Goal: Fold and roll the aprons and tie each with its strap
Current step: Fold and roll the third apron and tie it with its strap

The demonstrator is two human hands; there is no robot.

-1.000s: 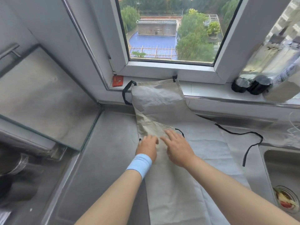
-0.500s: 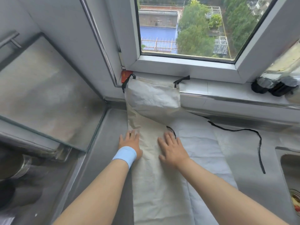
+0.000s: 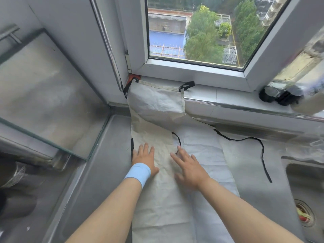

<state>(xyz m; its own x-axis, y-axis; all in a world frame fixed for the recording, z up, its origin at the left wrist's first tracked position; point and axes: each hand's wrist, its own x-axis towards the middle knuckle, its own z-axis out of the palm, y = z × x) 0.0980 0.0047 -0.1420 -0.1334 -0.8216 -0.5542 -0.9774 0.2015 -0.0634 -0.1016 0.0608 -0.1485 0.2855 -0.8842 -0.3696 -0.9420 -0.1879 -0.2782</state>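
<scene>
A pale grey apron (image 3: 198,151) lies flat on the steel counter, its bib (image 3: 156,102) draped up over the window sill. The apron's left side is folded inward as a beige flap (image 3: 154,135). My left hand (image 3: 144,158), with a blue wristband, presses flat on the flap near its left edge. My right hand (image 3: 188,166) lies flat with spread fingers on the flap's right edge, beside a short black strap loop (image 3: 177,138). A long black waist strap (image 3: 259,148) trails right across the counter. Black neck strap ends (image 3: 186,85) show at the bib's top.
A steel sink (image 3: 308,195) with a drain holding scraps sits at the right. A glass-edged panel (image 3: 52,106) stands at the left. Dark-capped bottles (image 3: 280,95) lie on the sill at right. A small red object (image 3: 134,77) sits in the sill corner.
The flap has been laid flat. Both hands went from bunched together on the fold to spread apart and flat, the left sliding out to the left edge.
</scene>
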